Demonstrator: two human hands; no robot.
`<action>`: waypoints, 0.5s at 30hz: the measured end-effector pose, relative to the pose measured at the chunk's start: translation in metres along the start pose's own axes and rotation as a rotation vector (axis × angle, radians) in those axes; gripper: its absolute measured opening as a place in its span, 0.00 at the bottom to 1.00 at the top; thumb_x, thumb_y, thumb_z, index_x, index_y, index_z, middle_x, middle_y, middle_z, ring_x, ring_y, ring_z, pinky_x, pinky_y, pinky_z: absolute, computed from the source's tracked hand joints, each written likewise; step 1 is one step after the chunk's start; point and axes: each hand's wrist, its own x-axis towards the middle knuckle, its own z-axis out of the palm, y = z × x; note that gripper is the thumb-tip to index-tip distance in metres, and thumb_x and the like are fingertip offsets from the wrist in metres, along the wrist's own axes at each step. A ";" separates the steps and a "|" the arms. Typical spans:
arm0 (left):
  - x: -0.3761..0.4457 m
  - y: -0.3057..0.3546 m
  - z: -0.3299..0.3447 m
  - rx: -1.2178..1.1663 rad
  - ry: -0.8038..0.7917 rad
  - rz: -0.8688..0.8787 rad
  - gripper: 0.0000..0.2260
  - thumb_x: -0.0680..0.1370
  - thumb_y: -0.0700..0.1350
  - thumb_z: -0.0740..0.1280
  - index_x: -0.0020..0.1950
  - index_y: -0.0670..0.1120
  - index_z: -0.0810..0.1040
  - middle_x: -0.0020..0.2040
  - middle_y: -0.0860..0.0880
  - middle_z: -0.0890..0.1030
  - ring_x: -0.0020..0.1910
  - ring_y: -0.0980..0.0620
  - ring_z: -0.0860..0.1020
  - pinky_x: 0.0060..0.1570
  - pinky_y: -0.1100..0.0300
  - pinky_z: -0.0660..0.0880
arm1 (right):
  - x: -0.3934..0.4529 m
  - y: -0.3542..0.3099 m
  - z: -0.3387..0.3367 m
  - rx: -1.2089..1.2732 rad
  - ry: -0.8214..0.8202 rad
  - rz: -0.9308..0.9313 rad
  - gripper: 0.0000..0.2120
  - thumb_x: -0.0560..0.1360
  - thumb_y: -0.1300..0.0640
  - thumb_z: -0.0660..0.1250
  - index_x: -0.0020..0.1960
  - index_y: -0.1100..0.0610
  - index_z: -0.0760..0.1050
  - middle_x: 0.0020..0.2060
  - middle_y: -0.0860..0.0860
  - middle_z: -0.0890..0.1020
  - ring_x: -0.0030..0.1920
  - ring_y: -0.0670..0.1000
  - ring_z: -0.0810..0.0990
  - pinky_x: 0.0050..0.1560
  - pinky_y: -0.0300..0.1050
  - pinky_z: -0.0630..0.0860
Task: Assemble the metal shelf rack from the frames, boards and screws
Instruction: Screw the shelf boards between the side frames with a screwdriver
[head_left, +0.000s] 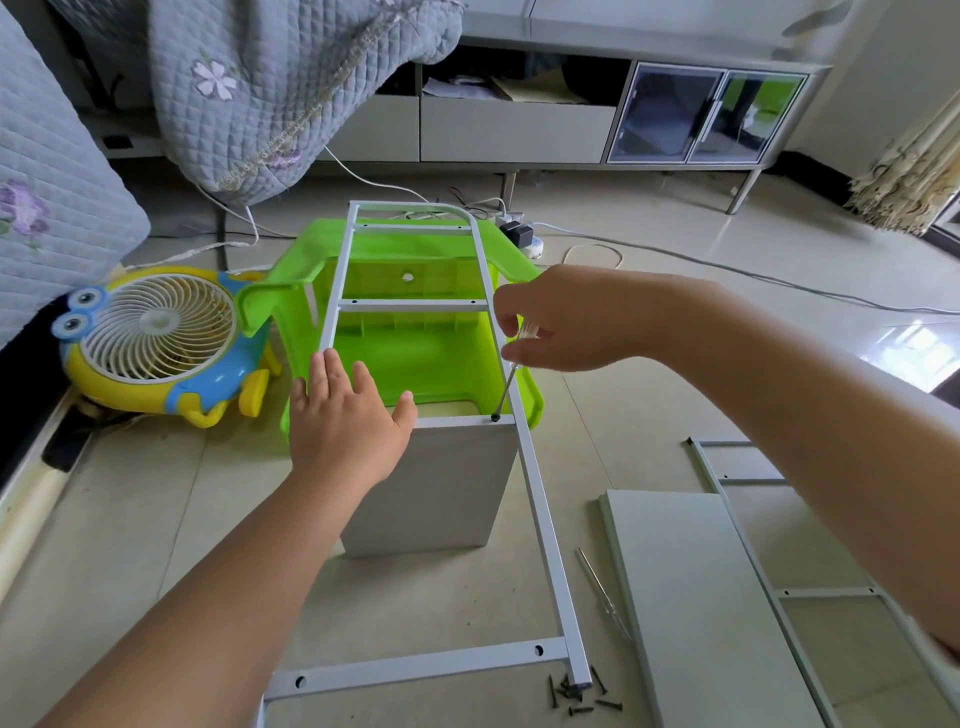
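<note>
A white metal ladder frame (540, 519) lies slanted, its far end propped on a green plastic stool (410, 353). A grey board (441, 483) stands on edge under a rung of the frame. My left hand (345, 421) presses flat, fingers straight, on the board's top edge and the frame. My right hand (556, 322) grips a clear-handled screwdriver (506, 389), whose tip sits on a black screw (495, 417) at the board's top right corner. Several loose black screws (576, 693) lie by the frame's near foot.
A second board (696, 597) and a second frame (810, 592) lie on the floor at right, with a thin metal tool (602, 592) beside them. A yellow-blue cartoon fan (156, 338) sits at left. Cables and a power strip (524, 234) run behind the stool.
</note>
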 end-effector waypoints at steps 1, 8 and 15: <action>0.000 0.000 0.000 -0.001 0.002 0.000 0.30 0.80 0.59 0.46 0.76 0.41 0.50 0.76 0.39 0.46 0.76 0.45 0.43 0.73 0.51 0.44 | -0.001 0.000 0.000 0.031 -0.024 -0.006 0.06 0.78 0.53 0.59 0.51 0.56 0.66 0.35 0.48 0.69 0.34 0.49 0.68 0.35 0.42 0.65; 0.000 0.000 0.001 0.007 0.004 0.005 0.30 0.80 0.59 0.46 0.76 0.42 0.50 0.76 0.39 0.46 0.76 0.45 0.43 0.73 0.51 0.44 | 0.001 0.004 -0.004 0.002 0.054 -0.011 0.07 0.79 0.53 0.57 0.45 0.54 0.66 0.32 0.44 0.65 0.36 0.50 0.67 0.32 0.35 0.60; 0.000 -0.001 0.002 0.000 0.019 0.015 0.29 0.80 0.58 0.46 0.76 0.43 0.51 0.76 0.39 0.47 0.76 0.44 0.44 0.73 0.51 0.45 | 0.005 0.003 0.005 -0.024 0.103 0.018 0.16 0.78 0.44 0.55 0.40 0.56 0.63 0.30 0.48 0.66 0.31 0.50 0.67 0.29 0.39 0.61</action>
